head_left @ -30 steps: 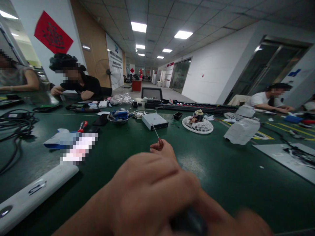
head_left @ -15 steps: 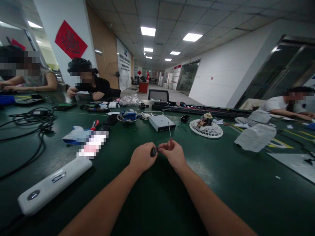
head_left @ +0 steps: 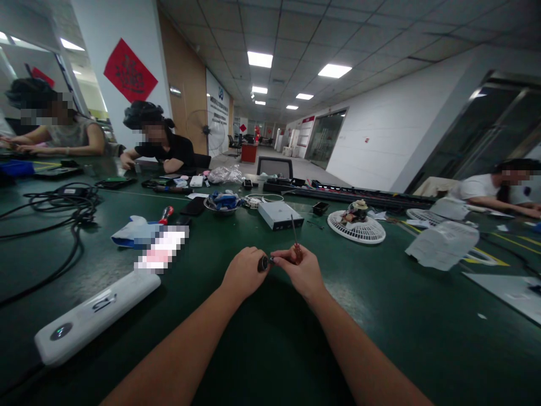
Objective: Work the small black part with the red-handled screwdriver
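Observation:
My left hand point(head_left: 244, 272) is closed around a dark, round-ended object point(head_left: 264, 263), most of it hidden in the fist. Close beside it on the right, the thumb and forefinger of my right hand point(head_left: 307, 275) pinch a small shiny part point(head_left: 271, 260) at the dark object's side; whether the two are joined I cannot tell. Tucked in the other fingers of that hand is a screwdriver point(head_left: 298, 252) with a reddish handle, its thin shaft pointing up. Both hands are just above the green table point(head_left: 270, 349). Beyond them lies a silver box with a black front point(head_left: 280, 214), like a disc drive.
A white fan grille point(head_left: 359, 232) bearing a motor lies right of the box. Left are a white power bank-like device point(head_left: 99, 316), a glove point(head_left: 136, 231) and coiled black cables point(head_left: 76, 208). A bowl point(head_left: 222, 207) holds blue items. Several people sit around the table.
The view has shifted slightly, so the surroundings appear a little to the right. Both hands keep their grip, and the round end of the dark object faces me slightly more.

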